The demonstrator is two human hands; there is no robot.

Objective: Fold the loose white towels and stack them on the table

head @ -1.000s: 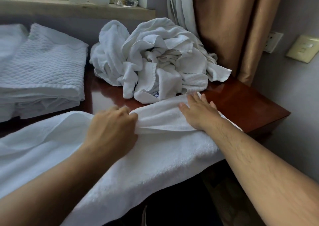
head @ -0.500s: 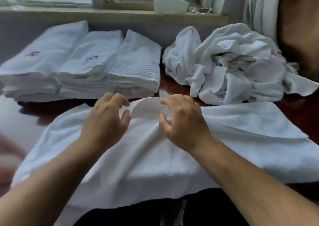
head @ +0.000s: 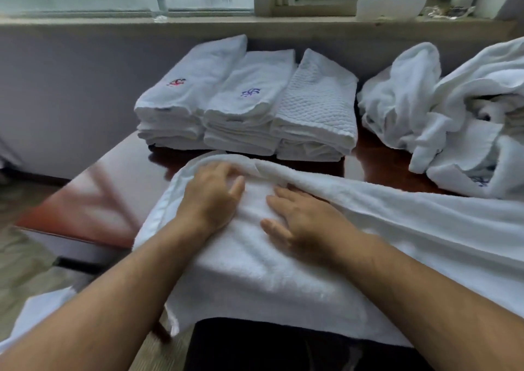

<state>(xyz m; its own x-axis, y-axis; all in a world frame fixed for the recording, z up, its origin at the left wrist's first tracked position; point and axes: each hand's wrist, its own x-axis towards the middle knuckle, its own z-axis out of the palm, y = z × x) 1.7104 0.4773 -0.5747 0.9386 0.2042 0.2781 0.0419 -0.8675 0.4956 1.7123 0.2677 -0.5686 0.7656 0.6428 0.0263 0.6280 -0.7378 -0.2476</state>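
A large white towel (head: 283,271) lies across the front of the glossy red-brown table (head: 113,200) and hangs over its near edge. Its far edge is doubled over into a long fold. My left hand (head: 211,197) rests on the towel near its rounded left end, fingers bent down at the fold. My right hand (head: 303,220) lies flat beside it, fingertips just under the fold. Three stacks of folded white towels (head: 246,109) stand side by side at the back. A heap of loose white towels (head: 453,115) is at the back right.
The table's left corner (head: 25,226) is close to my left arm, with floor beyond it. A window sill (head: 255,23) runs behind the stacks and carries a white container (head: 391,6). Another piece of white cloth (head: 42,311) hangs low at the front left.
My view has swung left. Both hands slid left along the towel's far fold. Half a second ago they pinched a raised edge; now they lie on the towel.
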